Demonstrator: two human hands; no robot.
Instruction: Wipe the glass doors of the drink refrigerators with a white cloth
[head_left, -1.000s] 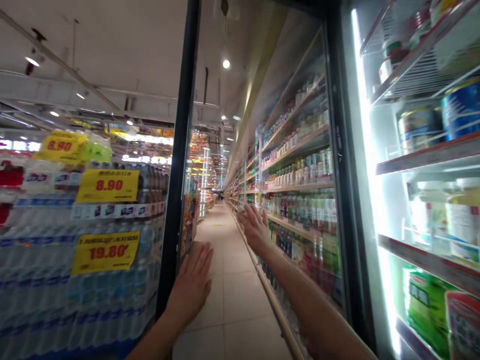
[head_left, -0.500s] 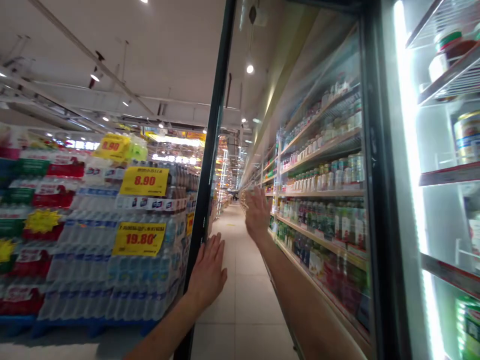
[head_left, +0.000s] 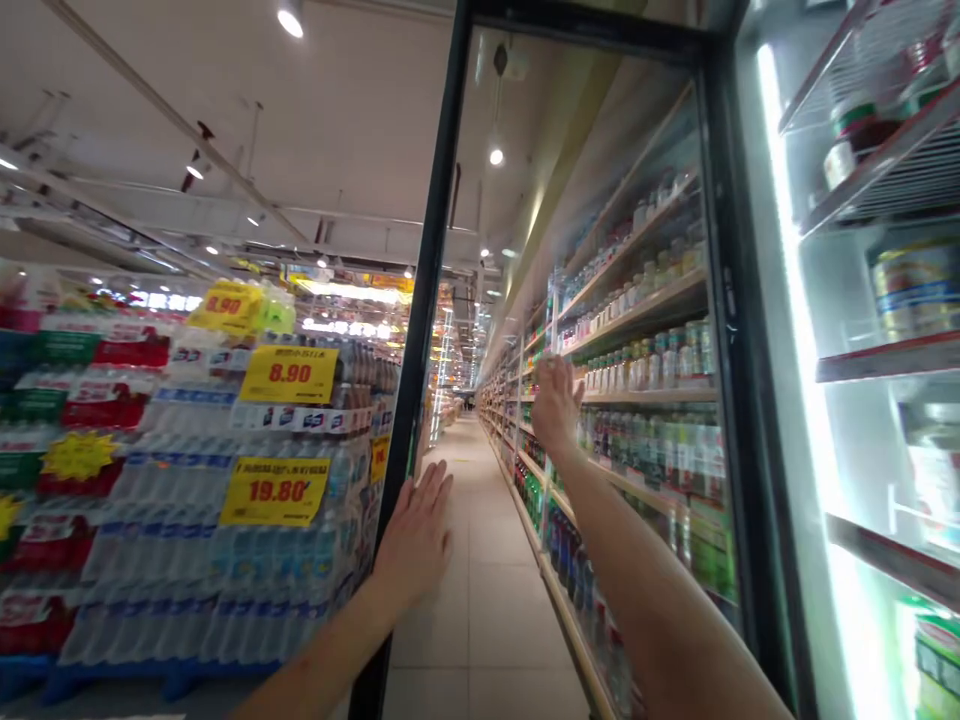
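Well, the left hand (head_left: 416, 530) lies flat near the edge of the glass door (head_left: 592, 290), fingers slightly spread, clasping nothing that I can make out. The right hand (head_left: 556, 410) is raised higher at the glass, fingers up; whether it presses bare or has something pale under its fingertips, I can't tell from here. The door stands open in front of the person, its dark frame (head_left: 430, 270) just beside the left hand. With palms laid flat rather than wrapped round anything, I'd worry that a hard push near that free edge might swing the door and make a hand slip; fingers straying to the hinge side could get pinched. On the right the lit cooler (head_left: 836, 290) gapes, its shelves (head_left: 889, 358) holding cans (head_left: 915, 290), pale bottles (head_left: 937, 470) below them and a green pack (head_left: 934, 650) at the bottom; the gap could let cold air out. Leftward, shrink-wrapped bottles (head_left: 202, 550) are stacked on a blue pallet (head_left: 176, 680), yellow price signs (head_left: 274, 490) in front.
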